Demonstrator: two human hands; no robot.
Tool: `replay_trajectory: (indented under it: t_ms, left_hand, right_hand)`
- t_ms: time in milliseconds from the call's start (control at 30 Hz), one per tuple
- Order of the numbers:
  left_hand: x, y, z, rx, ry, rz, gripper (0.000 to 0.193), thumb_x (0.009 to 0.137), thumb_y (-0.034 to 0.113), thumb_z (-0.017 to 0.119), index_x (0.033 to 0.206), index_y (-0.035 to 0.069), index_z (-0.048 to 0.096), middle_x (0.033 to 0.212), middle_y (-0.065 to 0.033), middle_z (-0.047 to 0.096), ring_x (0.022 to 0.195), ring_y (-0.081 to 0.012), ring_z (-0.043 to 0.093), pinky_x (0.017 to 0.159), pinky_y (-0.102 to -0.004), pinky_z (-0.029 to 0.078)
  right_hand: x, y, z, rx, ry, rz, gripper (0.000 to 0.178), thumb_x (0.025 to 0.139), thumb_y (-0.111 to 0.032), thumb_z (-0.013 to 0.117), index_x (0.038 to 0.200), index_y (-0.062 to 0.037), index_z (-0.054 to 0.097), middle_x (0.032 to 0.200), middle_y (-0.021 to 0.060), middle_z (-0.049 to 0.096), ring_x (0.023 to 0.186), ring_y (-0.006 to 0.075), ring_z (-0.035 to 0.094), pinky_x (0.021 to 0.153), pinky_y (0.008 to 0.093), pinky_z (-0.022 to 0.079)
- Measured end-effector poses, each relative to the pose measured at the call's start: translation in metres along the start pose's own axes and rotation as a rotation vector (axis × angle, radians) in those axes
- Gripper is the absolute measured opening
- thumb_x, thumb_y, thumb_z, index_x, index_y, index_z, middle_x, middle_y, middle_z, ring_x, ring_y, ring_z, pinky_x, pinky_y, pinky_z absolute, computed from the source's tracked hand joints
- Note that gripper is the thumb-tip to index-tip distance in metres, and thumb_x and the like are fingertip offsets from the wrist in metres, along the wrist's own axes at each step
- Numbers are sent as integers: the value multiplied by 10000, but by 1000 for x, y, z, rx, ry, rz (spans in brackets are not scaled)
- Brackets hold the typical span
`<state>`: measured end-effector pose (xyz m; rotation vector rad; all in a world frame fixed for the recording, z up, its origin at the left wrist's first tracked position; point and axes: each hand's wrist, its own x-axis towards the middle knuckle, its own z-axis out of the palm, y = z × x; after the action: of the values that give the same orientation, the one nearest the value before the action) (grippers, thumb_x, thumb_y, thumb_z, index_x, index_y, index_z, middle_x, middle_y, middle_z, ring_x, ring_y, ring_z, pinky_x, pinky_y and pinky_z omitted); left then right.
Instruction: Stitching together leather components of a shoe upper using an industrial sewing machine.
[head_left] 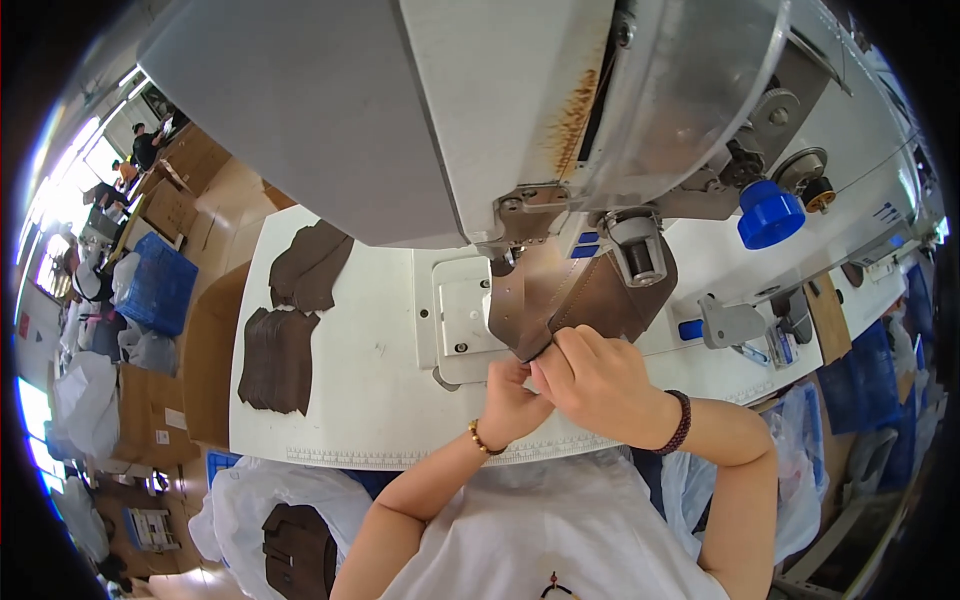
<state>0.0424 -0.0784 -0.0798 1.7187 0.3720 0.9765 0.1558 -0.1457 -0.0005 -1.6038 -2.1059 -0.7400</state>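
A brown leather piece (630,300) with a stitched seam lies under the head of a sewing machine (545,215), its near corner pulled toward me. My left hand (513,403) pinches that corner from the left, fingertips meeting those of the other hand. From the right, my right hand (605,385) closes over the same edge with bent fingers. A small dark strip shows at the pinched spot; the fingertips hide most of it. Just left of the leather is the machine's pale metal plate (462,318).
Two stacks of cut brown pieces, the upper stack (310,265) and the lower stack (277,360), lie on the white table (375,400). A plastic-lined container (235,510) with brown pieces stands below the front edge. A blue knob (770,215) juts from the machine. Cardboard boxes (150,420) stand at left.
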Motion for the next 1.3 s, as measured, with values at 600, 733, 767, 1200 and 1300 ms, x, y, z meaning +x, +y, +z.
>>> replay_trajectory:
  t_ms: [600, 733, 767, 1200, 1300]
  left_hand:
    - [3, 37, 12, -698, 30, -429, 112, 836, -22, 651, 935, -4, 603, 953, -50, 624, 780, -97, 592, 654, -265, 510]
    - [7, 40, -6, -810, -182, -470, 152, 938, 147, 552, 970, 2, 588, 971, -47, 593, 845, -98, 570, 783, -298, 486]
    - [10, 37, -11, -927, -189, -554, 222, 971, 199, 501, 969, -3, 593, 965, -46, 590, 859, -97, 565, 818, -302, 470]
    - [28, 50, -69, 736, 107, 551, 287, 632, -34, 771, 905, 1, 686, 988, -111, 646, 982, -289, 631, 827, -350, 525]
    - [46, 45, -78, 764, -59, 815, 310, 655, -78, 706, 955, -4, 682, 1045, -112, 630, 974, -280, 638, 755, -312, 575]
  right_hand:
    - [-10, 61, -13, 278, 33, -197, 354, 660, -129, 644, 1009, -73, 638, 960, 45, 563, 801, 204, 546, 573, 300, 428]
    - [-12, 48, -23, 289, 5, -195, 431, 649, -120, 620, 1072, -39, 617, 1059, 85, 567, 932, 230, 521, 690, 323, 430]
    - [-12, 41, -25, 306, 41, -206, 431, 649, -120, 620, 1072, -39, 617, 1059, 85, 567, 932, 230, 521, 690, 323, 430]
    - [-21, 11, 0, 153, 169, -22, 317, 752, -83, 588, 1037, 53, 616, 1100, 186, 617, 1080, 304, 585, 961, 448, 436]
    - [-22, 11, -1, 153, 163, -18, 313, 754, -76, 584, 1037, 54, 618, 1106, 188, 619, 1085, 301, 586, 965, 441, 435]
